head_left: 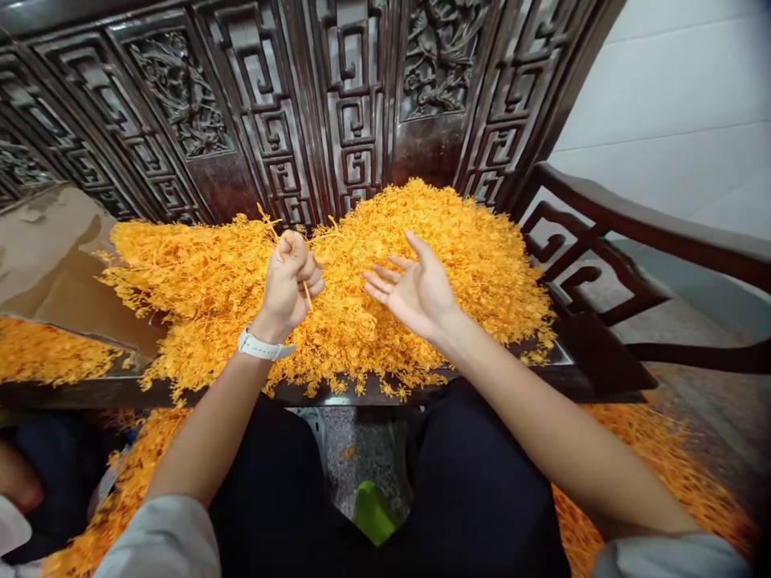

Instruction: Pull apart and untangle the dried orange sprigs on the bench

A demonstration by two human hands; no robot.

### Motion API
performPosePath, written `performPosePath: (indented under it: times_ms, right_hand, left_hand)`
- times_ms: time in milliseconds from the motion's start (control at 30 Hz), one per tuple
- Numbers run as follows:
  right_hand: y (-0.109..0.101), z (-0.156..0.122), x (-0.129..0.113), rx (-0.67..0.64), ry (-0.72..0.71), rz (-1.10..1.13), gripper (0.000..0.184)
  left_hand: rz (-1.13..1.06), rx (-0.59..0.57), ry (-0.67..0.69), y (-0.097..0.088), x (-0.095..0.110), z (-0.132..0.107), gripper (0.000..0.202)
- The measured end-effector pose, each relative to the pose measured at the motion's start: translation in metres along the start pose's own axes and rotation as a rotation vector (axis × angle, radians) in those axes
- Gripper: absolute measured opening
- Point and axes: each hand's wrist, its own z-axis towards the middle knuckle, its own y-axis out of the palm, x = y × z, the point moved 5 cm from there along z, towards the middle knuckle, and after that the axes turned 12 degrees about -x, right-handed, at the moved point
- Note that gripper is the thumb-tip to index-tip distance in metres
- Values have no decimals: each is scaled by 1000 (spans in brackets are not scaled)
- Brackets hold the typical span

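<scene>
Head view: a dark wooden bench (442, 148) with a carved lattice back spans the scene, its armrest curving out at the right. Across its seat spreads a large heap of orange sprigs (446, 241), spilling over the front edge. More loose orange strands (675, 466) lie on the floor, beyond the person's knees. A torn piece of cardboard (54, 265) leans over the seat at the left. Above the heap's middle, the right hand (415, 293) is empty, its palm turned up and its fingers spread; whether it touches the sprigs I cannot tell. Near it, the left hand (290, 281) has its fingers curled, gripping a thin orange stem (308, 297) that pokes out below them. A white wristband (262, 346) circles that wrist.
</scene>
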Motion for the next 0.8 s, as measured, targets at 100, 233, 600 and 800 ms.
performPosePath:
  times_ms: [100, 233, 600, 800]
  right_hand:
    - [12, -3, 9, -30, 27, 120, 61]
    - [10, 2, 4, -3, -63, 184, 55]
    - [-18, 8, -27, 164, -235, -205, 50]
    - [-9, 12, -31, 78, -238, -286, 54]
  left_hand:
    - [80, -25, 10, 19, -21, -4, 53]
    - [550, -265, -131, 44, -51, -13, 59]
    - [1103, -481, -235, 65, -60, -31, 48]
    - [868, -404, -248, 62, -46, -30, 48]
